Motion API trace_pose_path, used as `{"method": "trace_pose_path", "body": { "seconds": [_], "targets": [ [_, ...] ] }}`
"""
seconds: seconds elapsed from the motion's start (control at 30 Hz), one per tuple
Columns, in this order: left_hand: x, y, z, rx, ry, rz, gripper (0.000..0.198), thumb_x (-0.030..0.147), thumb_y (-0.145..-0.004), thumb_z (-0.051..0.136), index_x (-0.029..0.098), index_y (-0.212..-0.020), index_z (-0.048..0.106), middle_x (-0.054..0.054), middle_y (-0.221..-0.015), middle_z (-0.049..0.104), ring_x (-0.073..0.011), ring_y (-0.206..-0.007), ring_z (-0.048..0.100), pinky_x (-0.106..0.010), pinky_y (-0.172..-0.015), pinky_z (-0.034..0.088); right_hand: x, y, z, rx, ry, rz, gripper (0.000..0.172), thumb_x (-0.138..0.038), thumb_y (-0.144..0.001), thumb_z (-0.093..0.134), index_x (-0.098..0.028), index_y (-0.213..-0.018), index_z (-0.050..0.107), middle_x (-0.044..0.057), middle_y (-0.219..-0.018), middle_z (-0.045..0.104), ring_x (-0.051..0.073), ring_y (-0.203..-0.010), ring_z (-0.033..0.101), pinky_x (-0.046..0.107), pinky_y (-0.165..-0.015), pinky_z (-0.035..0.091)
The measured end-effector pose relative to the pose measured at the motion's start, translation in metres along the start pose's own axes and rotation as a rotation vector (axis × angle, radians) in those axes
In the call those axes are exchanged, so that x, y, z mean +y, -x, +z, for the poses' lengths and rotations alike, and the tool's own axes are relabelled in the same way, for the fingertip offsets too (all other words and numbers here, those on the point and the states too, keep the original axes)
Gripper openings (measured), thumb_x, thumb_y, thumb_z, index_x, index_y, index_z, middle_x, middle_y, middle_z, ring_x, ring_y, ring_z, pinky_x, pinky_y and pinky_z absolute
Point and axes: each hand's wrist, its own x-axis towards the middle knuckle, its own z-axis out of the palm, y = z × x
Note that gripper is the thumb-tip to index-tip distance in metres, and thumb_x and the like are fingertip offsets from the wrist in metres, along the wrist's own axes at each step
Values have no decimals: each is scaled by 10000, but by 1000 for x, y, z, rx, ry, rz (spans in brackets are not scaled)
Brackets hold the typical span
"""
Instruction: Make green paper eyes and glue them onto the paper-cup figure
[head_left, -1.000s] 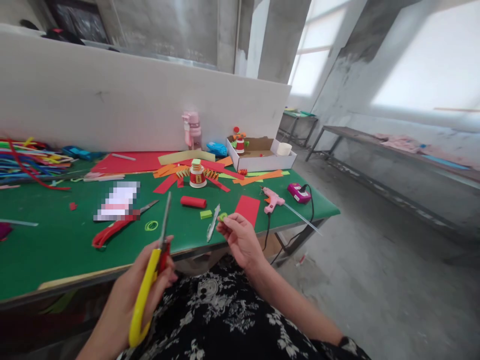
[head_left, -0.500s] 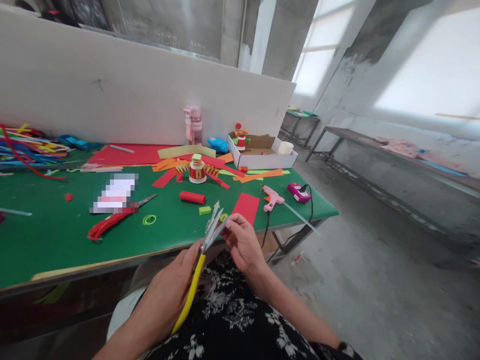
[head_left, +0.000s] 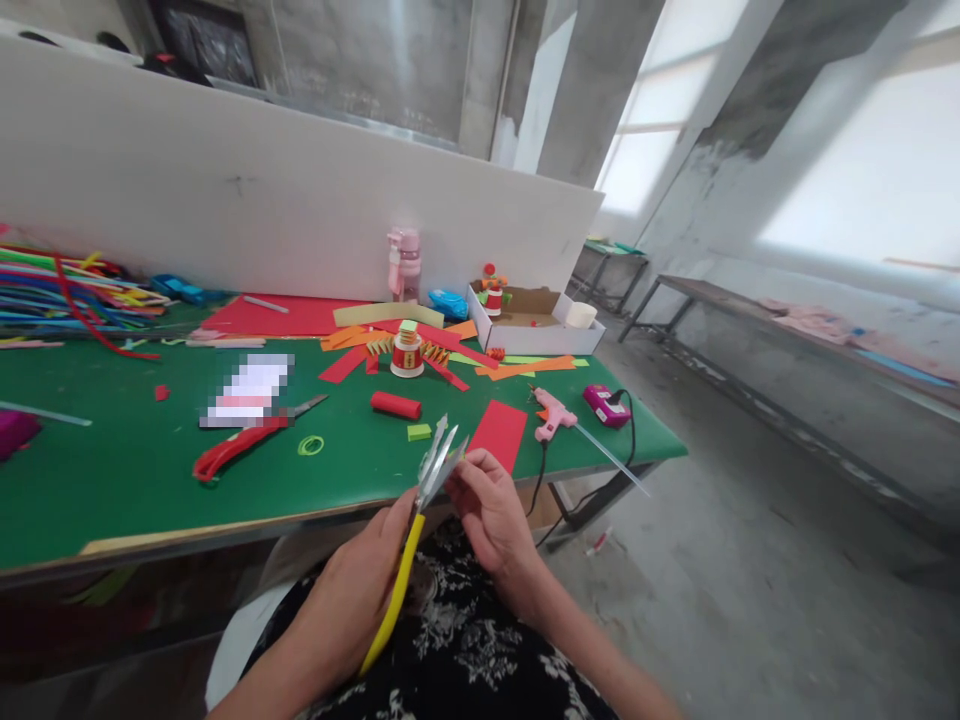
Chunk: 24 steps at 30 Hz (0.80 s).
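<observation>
Left hand (head_left: 367, 572) around scissors (head_left: 408, 556), near right hand (head_left: 489, 508)

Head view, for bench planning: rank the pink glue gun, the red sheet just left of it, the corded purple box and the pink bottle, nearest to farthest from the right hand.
From the right hand:
1. Red sheet: just beyond it.
2. Pink glue gun: to the right.
3. Corded purple box: farther right.
4. Pink bottle: far back, left.
</observation>
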Motion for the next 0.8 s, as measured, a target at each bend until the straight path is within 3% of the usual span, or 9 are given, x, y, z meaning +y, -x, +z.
{"method": "trace_pose_path", "body": {
  "seconds": [0.8],
  "targets": [
    [-4,-2,10,64,77,9,599,159,-874,382,205,-1471,405,-119,-1431,579,-243,-1251,610,-396,-1037,508,6,0,-4,-4,-23,0,262,-241,-631,864,-218,-708,615,-43,-728,666,120,-702,639,259,-801,552]
  ]
}}
